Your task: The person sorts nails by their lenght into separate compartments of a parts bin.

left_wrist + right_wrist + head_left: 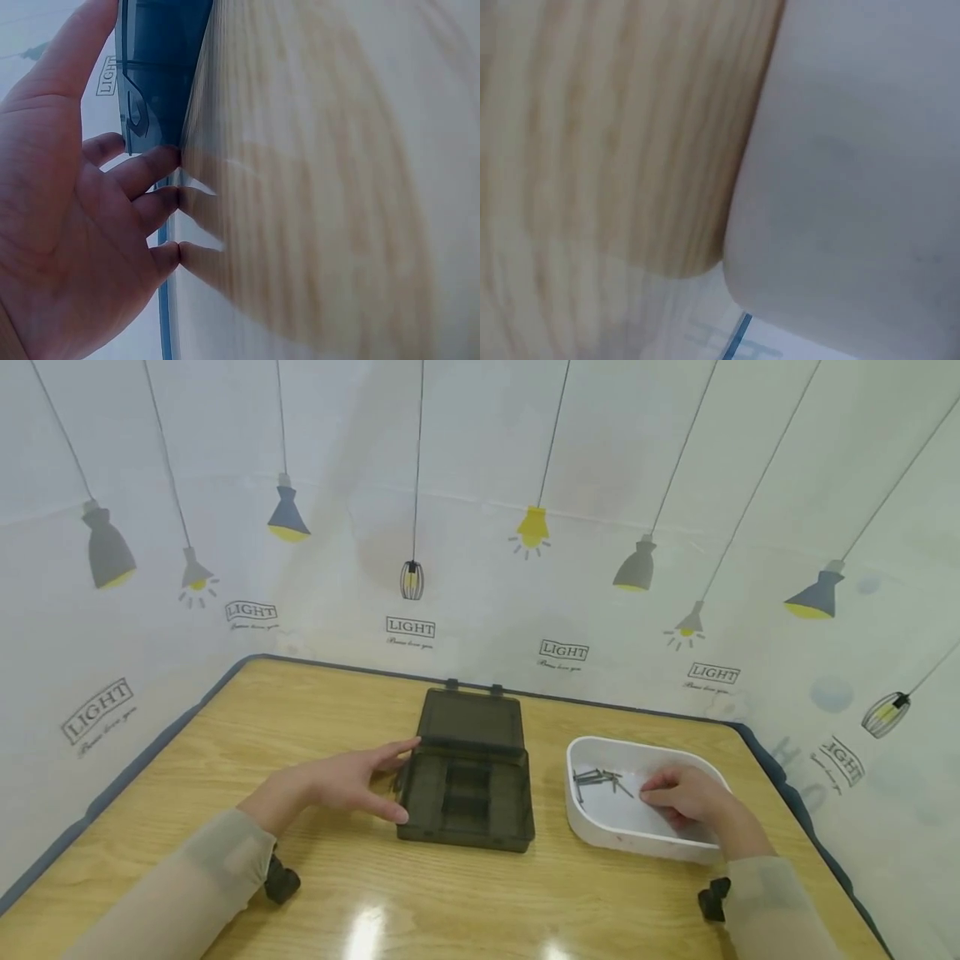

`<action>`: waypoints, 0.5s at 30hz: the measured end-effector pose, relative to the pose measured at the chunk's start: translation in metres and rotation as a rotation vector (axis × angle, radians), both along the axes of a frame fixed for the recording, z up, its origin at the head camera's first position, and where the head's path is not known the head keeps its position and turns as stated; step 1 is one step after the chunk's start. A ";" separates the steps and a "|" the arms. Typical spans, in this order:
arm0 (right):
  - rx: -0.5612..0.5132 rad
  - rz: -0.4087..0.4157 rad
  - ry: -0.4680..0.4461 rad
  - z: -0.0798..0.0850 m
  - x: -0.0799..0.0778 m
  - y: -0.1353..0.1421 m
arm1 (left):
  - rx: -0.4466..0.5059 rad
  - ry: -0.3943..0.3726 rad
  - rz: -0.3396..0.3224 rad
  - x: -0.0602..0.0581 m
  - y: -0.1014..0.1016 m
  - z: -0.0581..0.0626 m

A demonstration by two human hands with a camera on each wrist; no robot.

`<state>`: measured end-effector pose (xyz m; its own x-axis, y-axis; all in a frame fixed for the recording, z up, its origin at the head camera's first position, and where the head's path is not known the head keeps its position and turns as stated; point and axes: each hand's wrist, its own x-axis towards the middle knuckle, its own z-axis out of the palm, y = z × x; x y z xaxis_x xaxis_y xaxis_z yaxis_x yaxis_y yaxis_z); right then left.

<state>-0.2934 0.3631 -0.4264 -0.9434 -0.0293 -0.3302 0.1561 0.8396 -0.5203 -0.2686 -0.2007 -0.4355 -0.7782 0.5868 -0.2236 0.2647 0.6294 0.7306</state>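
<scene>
My left hand (341, 783) is spread wide, thumb and fingers apart, at the left side of a dark see-through box (427, 787); its thumb reaches the near left part of the box and its index finger the far left part. In the left wrist view, several of its fingertips meet their reflections on the tabletop beside the box's wall, which has a hook-shaped detail. My right hand (688, 795) is inside a white tray (626, 839), narrow, with thumb and fingers drawn together; I cannot tell whether anything is pinched between them. The right wrist view shows only the tray's outer wall, the table and a bit of backdrop.

Just left of those fingers, a loose cluster of thin metal fasteners (598, 777) lies in the left part of the tray. The tray stands to the right of the box, with a gap between them. The box's lid (471, 718) is open toward the far side, two tabs on its far edge, and its base is divided inside.

Both rest on a wood-grain table (450, 902) with dark blue edging. Beyond, a pale backdrop (480, 568) carries printed hanging lamps and the word LIGHT.
</scene>
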 end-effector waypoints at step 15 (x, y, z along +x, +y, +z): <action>-0.052 0.095 0.095 0.019 0.008 -0.010 | 0.012 -0.009 0.002 -0.001 0.001 0.000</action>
